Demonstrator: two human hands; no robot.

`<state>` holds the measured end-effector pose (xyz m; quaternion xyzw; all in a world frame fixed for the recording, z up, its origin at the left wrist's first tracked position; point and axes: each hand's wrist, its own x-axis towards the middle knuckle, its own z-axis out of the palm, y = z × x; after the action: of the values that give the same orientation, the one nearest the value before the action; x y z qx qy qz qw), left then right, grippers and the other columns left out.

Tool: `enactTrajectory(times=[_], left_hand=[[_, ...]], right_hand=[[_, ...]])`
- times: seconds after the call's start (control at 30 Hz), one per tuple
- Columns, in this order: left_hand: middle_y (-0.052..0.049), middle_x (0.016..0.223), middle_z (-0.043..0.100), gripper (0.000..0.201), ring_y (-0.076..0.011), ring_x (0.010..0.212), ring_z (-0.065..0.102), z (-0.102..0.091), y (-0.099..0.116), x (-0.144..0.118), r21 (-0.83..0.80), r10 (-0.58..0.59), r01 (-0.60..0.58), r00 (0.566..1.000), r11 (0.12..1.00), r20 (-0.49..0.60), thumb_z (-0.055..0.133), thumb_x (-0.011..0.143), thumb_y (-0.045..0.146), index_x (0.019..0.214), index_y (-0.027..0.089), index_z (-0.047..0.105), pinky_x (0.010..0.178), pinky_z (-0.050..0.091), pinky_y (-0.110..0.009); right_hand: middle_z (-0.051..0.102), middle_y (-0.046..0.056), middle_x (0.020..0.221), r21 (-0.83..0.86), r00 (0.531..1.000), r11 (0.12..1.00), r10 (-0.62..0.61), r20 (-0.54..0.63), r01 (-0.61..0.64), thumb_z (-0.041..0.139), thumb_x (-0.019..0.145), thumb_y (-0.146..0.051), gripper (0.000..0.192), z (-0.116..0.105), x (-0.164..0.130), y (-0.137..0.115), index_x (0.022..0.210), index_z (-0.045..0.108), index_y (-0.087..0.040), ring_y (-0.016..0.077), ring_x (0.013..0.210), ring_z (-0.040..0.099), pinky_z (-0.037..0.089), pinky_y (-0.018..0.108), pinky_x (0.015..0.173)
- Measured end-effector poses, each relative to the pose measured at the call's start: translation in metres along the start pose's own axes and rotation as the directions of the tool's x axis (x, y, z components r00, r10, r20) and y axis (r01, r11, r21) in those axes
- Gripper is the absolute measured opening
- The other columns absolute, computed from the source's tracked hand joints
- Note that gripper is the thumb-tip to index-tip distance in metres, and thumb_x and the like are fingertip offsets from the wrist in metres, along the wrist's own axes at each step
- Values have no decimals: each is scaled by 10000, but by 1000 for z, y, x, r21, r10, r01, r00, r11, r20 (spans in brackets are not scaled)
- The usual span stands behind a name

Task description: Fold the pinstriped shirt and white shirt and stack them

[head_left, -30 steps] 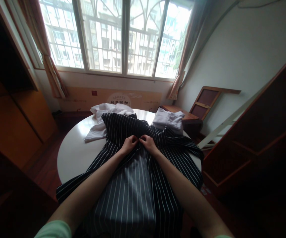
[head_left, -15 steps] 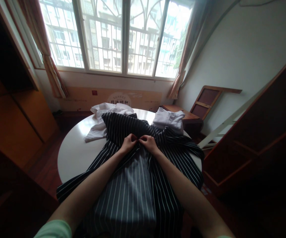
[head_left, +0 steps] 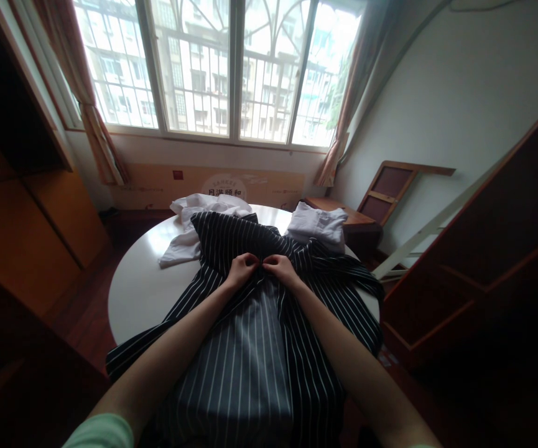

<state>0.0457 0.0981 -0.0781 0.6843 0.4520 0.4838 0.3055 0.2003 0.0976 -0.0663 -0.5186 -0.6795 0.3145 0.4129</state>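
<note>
Both hands are right there at the middle of the striped shirt (head_left: 250,348), and barely anything separates this from a second ago. The left hand (head_left: 242,269) has its fingers curled down onto the dark pinstriped cloth, pinching a fold of it near the front opening. The right hand (head_left: 278,269) mirrors it, fingers bunched and pinching the fabric just beside the left; the two sets of fingertips nearly touch. Compared with a second back, both hands have crept a shade away from the person, up the shirt, and the right hand has closed in slightly on the left. That's about all that has shifted.

The shirt itself lies spread across the round white table (head_left: 138,292), collar end toward the window, hem hanging off the near edge toward the person. A lighter grey inner panel shows between the forearms, dark striped flaps on both sides. It hasn't moved on the table.

Beyond it, a crumpled white garment (head_left: 189,218) sits at the far left of the tabletop, partly tucked under the striped collar. A folded pale shirt (head_left: 318,225) rests at the far right, touching the striped sleeve. Both sit where they were.
</note>
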Motion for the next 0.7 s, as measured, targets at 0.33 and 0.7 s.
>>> enactTrajectory(times=[0.33,0.7], left_hand=[[-58,742,669,111,-165,728,620,-1,6,1,36,-44,44,999,998,2,609,677,210,732,126,654,675,475,-256],[-19,661,625,41,-126,654,587,2,3,1,62,-94,99,993,993,-76,595,656,171,654,133,611,600,443,-224]], right_hand=[[670,62,776,-276,995,960,-69,-71,47,593,704,-155,87,6,-7,-16,767,648,-130,163,742,617,459,259,701],[675,58,769,-235,994,972,-36,-101,11,608,704,-174,70,8,-6,-19,741,657,-140,165,753,623,455,247,712]])
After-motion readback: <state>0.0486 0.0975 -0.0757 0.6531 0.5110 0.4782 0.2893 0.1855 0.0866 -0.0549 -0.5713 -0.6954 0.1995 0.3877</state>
